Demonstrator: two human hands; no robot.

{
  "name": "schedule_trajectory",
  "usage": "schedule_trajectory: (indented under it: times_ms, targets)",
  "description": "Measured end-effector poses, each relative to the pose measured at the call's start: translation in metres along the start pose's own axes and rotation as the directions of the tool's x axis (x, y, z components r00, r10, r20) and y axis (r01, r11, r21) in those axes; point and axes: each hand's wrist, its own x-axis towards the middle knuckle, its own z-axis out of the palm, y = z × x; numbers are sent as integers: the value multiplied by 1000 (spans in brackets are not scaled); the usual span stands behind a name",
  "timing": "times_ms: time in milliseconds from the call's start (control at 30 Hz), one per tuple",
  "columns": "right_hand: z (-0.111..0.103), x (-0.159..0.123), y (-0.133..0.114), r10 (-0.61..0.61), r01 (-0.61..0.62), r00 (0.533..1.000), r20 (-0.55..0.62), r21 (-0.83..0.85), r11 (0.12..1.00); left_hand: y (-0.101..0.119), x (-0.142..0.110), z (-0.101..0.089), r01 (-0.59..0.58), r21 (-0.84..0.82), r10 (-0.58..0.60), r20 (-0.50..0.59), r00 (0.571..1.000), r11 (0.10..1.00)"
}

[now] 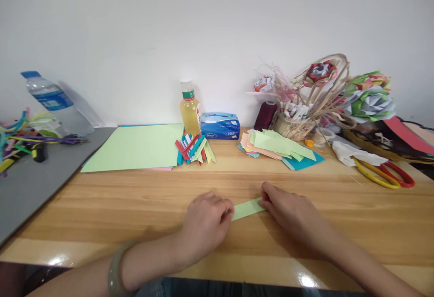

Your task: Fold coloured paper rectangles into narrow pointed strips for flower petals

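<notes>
Between my two hands a light green paper strip (pixel 247 209) stretches just over the wooden table (pixel 135 211). My left hand (pixel 210 220) is closed on the strip's left end, the fingers curled and the grip partly hidden. At the other end my right hand (pixel 288 206) pinches the strip between thumb and fingertips. Beyond my hands lies a pile of folded coloured paper strips (pixel 194 148). To its right is a stack of cut green and peach paper pieces (pixel 276 145), with a blue sheet (pixel 307 160) under it.
Large green sheets (pixel 135 148) lie back left beside a grey mat (pixel 64 166). A drink bottle (pixel 190 109) and a blue tissue pack (pixel 220 126) stand by the wall. Right are a basket (pixel 293 127), paper flowers (pixel 371 102) and scissors with yellow and red handles (pixel 376 174).
</notes>
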Motion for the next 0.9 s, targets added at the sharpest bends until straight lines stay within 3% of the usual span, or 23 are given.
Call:
schedule_trajectory:
  times_ms: [233, 367, 433, 533, 600, 633, 700, 767, 900]
  targets:
    - [6, -3, -2, -11, 9, 999, -31, -71, 997, -3, -6, 6, -178, 339, 159, 86, 984, 924]
    - [13, -8, 6, -6, -9, 986, -168, -88, 996, -3, -10, 9, -281, 459, 248, 132, 960, 842]
    - [18, -14, 8, -38, 10, 949, -314, -92, 996, -2, -12, 9, -326, 507, 290, 152, 945, 798]
    - [27, -27, 3, -264, 222, 824, -501, -144, 964, 0, -16, 8, -380, 575, 349, 169, 922, 725]
    - [34, -36, -8, -477, 424, 738, -478, -222, 878, 2, -18, 9, -390, 613, 367, 170, 915, 687]
    - [38, -40, -13, -534, 471, 725, -435, -253, 845, 4, -19, 9, -386, 628, 368, 167, 915, 675]
    - [43, -45, -23, -575, 494, 724, -381, -296, 818, 5, -21, 10, -375, 649, 358, 166, 919, 662]
    - [47, -47, -27, -560, 472, 752, -349, -308, 826, 6, -23, 11, -371, 661, 343, 180, 922, 652]
    - [49, -48, -23, -532, 444, 767, -360, -301, 844, 2, -27, 10, -365, 673, 308, 210, 928, 643]
